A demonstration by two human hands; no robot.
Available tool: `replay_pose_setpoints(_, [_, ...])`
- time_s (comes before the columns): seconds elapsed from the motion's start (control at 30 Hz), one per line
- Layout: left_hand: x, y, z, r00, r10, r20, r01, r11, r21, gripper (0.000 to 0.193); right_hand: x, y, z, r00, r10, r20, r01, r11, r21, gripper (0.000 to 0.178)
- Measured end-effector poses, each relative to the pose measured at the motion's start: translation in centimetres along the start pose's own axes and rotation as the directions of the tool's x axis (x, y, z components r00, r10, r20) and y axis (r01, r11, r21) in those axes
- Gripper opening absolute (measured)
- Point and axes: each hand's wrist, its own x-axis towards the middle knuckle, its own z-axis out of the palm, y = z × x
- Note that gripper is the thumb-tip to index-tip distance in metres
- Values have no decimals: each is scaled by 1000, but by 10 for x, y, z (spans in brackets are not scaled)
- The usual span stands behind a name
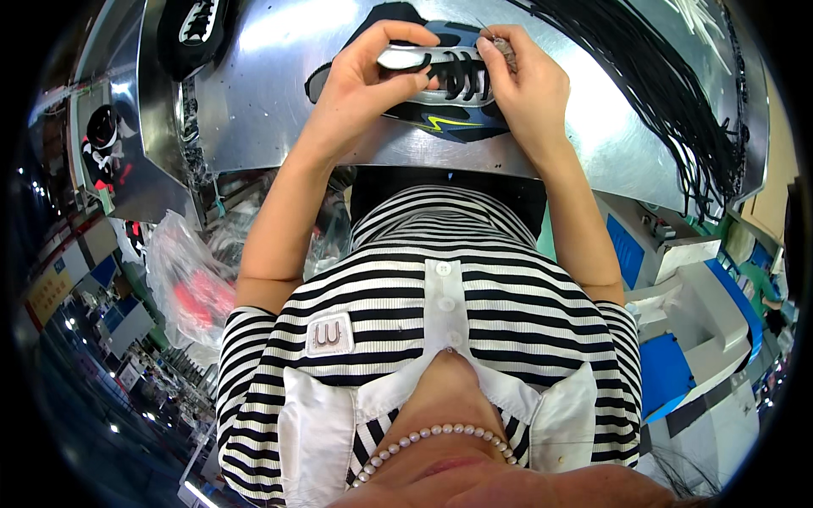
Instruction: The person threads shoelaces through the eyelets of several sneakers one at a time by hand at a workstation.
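Observation:
A sneaker in grey, black and blue with a yellow zigzag lies sideways on the metal bench. Black laces cross its silver tongue area. At the shoe's opening, my left hand is curved, its thumb and fingertips closed on the silver tongue by a black loop. Over the other end of the laces, my right hand is pinched, thumb against forefinger. A small brownish-grey thing shows by its fingers, and a thin line sticks out above them; I cannot make out what they are.
A thick bundle of black laces hangs over the bench's right side, with white strands beyond. Another black shoe stands at the far left. Below are a clear plastic bag with pink items and a blue-and-white machine.

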Motion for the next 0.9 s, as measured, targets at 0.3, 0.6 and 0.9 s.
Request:
replay_pose_setpoints(0.3, [9,1,1,998,-55,-16,55,998,3,32,4,-22,-15,905,-419,66,414,907,76,24])
replay_pose_setpoints(0.6, [13,-4,4,998,-43,-46,43,999,15,33,7,-18,-7,895,-446,-9,439,876,201,23])
replay_pose_setpoints(0.9, [20,6,8,992,72,-100,-29,925,379,48,-27,-21,-9,926,-321,199,263,926,270,21])
